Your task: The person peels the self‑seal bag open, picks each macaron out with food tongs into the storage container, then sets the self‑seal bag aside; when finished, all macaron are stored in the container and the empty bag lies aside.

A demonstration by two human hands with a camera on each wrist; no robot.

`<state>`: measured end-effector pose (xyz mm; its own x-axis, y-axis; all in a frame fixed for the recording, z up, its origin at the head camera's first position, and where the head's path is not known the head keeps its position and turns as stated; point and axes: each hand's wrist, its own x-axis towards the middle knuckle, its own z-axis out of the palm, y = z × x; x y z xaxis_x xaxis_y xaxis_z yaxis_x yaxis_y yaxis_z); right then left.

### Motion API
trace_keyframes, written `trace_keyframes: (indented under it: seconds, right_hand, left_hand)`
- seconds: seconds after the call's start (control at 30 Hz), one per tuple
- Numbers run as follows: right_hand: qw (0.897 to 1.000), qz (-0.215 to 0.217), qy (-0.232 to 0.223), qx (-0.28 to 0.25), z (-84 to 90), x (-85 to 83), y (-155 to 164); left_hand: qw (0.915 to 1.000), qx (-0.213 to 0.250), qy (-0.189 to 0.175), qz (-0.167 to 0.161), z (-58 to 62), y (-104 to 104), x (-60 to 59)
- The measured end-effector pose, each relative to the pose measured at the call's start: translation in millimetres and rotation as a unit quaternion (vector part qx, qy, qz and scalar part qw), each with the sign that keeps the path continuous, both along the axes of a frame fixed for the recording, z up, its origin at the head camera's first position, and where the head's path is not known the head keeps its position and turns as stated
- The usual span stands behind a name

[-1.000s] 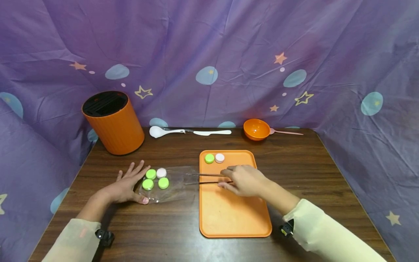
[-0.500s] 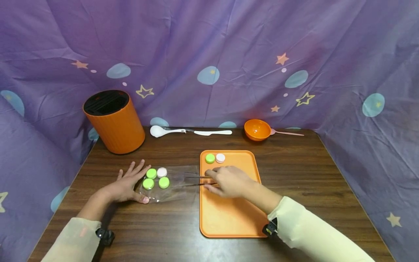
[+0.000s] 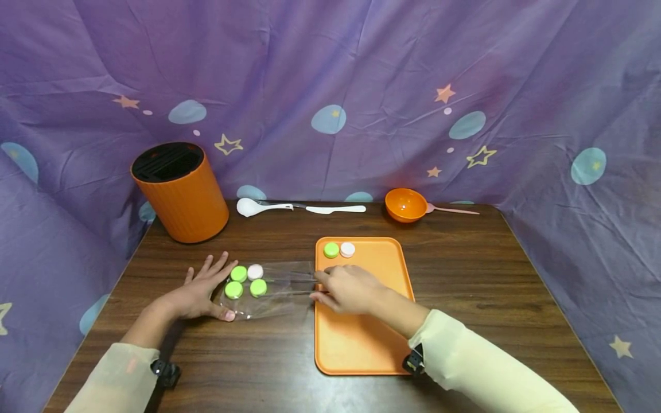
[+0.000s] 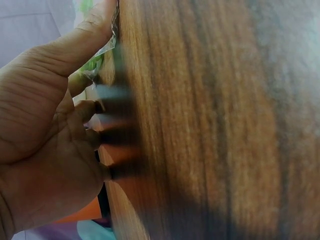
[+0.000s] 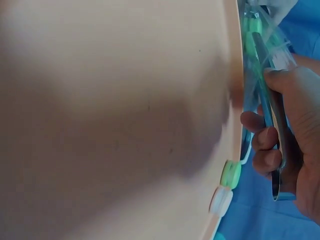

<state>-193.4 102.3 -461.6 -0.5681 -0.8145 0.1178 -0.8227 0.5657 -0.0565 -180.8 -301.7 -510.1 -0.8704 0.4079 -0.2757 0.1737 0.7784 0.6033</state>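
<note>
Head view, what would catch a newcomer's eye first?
The orange tray at the table's centre, with the right hand above it holding metal tongs that reach into a clear bag of green and pink caps. The left hand rests on the bag's left end.

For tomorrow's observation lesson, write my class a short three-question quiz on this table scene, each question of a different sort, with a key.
1. How many caps lie in the clear bag?
2. True or false: the left hand holds the tongs.
3. The two caps on the orange tray sit at: A) its near end; B) its far end.

Key: 1. Four: three green, one pink. 2. False; the right hand grips them, and the left presses on the bag. 3. B.
</note>
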Motion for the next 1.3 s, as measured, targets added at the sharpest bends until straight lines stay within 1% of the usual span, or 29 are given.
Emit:
trace_keyframes:
  seconds: [0.27, 0.47, 0.77, 1.0, 1.17, 1.3]
  right_hand:
    - [1.000, 0.002, 0.008, 0.004, -3.0, 0.4, -4.1]
    - [1.000, -0.004, 0.014, 0.008, -1.2, 1.6, -2.1]
    - [1.000, -0.005, 0.031, -0.003, 1.5, 1.3, 5.6]
    - [1.000, -0.014, 0.018, 0.004, 3.4, 0.3, 14.2]
    - [1.000, -0.011, 0.019, 0.008, 6.7, -0.2, 22.3]
    - [1.000, -0.009, 0.020, 0.001, 8.3, -0.1, 29.1]
  left_hand:
    - [1.0000, 0.000, -0.002, 0.001, 0.7, 0.4, 0.3]
    - [1.0000, 0.000, -0.001, 0.001, -0.5, 0.1, 0.1]
    - [1.0000, -0.002, -0.004, 0.000, -1.8, -1.3, -1.3]
    - [1.0000, 0.002, -0.002, 0.000, -1.2, -0.7, -0.6]
    - [1.0000, -0.002, -0.002, -0.001, 0.8, 0.2, -1.8]
    - [1.0000, -0.004, 0.000, -0.003, -0.4, -0.3, -1.3]
